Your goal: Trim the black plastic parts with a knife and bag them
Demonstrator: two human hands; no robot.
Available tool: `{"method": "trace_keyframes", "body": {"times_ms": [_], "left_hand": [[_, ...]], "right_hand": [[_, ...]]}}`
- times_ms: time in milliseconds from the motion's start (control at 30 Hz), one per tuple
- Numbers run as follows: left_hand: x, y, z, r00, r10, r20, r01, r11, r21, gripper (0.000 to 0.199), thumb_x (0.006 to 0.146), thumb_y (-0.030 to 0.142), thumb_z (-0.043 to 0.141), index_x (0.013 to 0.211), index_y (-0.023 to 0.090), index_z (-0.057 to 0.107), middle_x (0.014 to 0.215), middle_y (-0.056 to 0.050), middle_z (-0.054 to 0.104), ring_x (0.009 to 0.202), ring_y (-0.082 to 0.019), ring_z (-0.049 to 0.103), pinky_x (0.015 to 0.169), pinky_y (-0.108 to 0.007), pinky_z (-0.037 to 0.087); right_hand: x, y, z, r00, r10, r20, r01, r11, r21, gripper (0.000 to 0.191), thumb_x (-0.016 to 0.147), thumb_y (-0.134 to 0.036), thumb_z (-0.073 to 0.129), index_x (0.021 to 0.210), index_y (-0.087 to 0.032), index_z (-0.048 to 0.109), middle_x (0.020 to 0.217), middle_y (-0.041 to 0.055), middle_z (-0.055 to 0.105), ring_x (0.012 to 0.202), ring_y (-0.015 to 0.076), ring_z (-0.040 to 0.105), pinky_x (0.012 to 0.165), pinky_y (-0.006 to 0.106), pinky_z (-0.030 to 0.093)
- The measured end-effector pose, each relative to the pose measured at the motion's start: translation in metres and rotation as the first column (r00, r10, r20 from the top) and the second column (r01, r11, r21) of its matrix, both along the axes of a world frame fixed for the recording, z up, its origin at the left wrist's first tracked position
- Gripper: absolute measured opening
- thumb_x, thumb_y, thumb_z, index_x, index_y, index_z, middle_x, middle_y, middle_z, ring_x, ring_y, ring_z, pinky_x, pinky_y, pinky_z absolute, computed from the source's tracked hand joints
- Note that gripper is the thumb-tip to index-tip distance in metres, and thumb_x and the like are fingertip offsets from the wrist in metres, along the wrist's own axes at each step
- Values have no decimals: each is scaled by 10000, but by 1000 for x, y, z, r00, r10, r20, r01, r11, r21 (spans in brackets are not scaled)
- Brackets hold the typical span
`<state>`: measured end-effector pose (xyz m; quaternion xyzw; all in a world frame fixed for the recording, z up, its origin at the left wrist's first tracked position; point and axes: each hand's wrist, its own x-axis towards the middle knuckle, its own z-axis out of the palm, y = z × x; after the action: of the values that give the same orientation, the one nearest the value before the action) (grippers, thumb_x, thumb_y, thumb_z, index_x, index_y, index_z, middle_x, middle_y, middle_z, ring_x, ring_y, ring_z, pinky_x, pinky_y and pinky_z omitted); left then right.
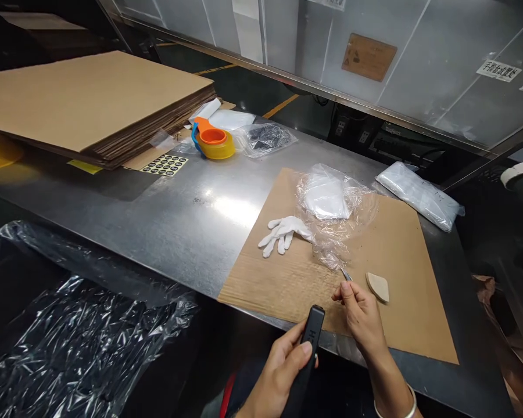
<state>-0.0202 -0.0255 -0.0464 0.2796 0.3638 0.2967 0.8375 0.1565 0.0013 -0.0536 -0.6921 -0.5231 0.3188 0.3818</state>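
Observation:
My left hand (287, 363) is wrapped round a long black device (312, 334) with pale lettering on its side, held upright at the table's front edge. In my right hand (361, 313) a thin metal tool (346, 274) is pinched, perhaps tweezers; most of it is hidden by the fingers. Its tip points at the crumpled clear plastic bag (331, 252); whether they touch I cannot tell. White folded material (326, 194) lies in or under clear plastic farther back. A white glove (285, 231) rests left of the bag. Just right of my right hand is a beige wedge-shaped pad (378, 287).
A cardboard sheet (261, 278) covers part of the metal table (174, 215). Stacked cardboard (96, 98), an orange tape dispenser (213, 139), a sticker sheet (164, 165) and a bagged dark item (268, 138) stand left. A plastic-wrapped bundle (421, 194) lies right. Black plastic sheeting (82, 342) fills the lower left.

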Motion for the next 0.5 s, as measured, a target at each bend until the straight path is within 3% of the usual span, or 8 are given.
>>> {"method": "trace_keyframes", "body": {"times_ms": [133, 200, 300, 367, 500], "left_hand": [[1, 5, 1, 992, 114, -52, -106, 985, 137, 469, 772, 410, 612, 1176, 172, 590, 846, -61, 646, 694, -167, 546, 699, -271, 436], [0, 7, 1, 986, 128, -108, -103, 973, 207, 479, 795, 383, 593, 1235, 196, 549, 1084, -84, 636, 951, -224, 565, 895, -311, 400], [-1, 12, -4, 960, 123, -253, -38, 948, 317, 522, 823, 362, 562, 1310, 202, 464, 1317, -87, 513, 1224, -246, 425, 1048, -338, 279], [2, 19, -9, 897, 151, -415, 43, 905, 423, 573, 817, 362, 568, 1339, 175, 422, 1360, -109, 468, 1262, -258, 386, 1071, -367, 248], [16, 42, -21, 700, 312, -642, 226, 757, 613, 615, 806, 387, 553, 1343, 124, 408, 1286, -164, 517, 1195, -311, 436, 1034, -445, 283]], "right_hand": [[-2, -1, 0, 999, 20, 30, -20, 1000, -12, 461, 911, -470, 373, 619, -169, 566, 584, 13, 579, 574, 130, 542, 560, 229, 418], [-1, 0, -1, 998, 25, 56, -24, 1000, -12, 461, 915, -462, 366, 612, -172, 559, 582, 14, 580, 572, 131, 545, 557, 228, 420], [4, 6, 0, 992, 18, 124, -19, 1000, 6, 425, 921, -438, 358, 669, -173, 575, 625, 23, 601, 614, 143, 568, 581, 234, 433], [10, 16, 3, 982, 4, 188, -10, 999, 33, 349, 916, -415, 377, 792, -170, 594, 696, 31, 627, 662, 153, 586, 602, 241, 440], [28, 54, 14, 942, -23, 336, -18, 993, 118, 263, 905, -361, 404, 941, -174, 586, 874, 64, 646, 801, 178, 594, 674, 268, 449]]}}
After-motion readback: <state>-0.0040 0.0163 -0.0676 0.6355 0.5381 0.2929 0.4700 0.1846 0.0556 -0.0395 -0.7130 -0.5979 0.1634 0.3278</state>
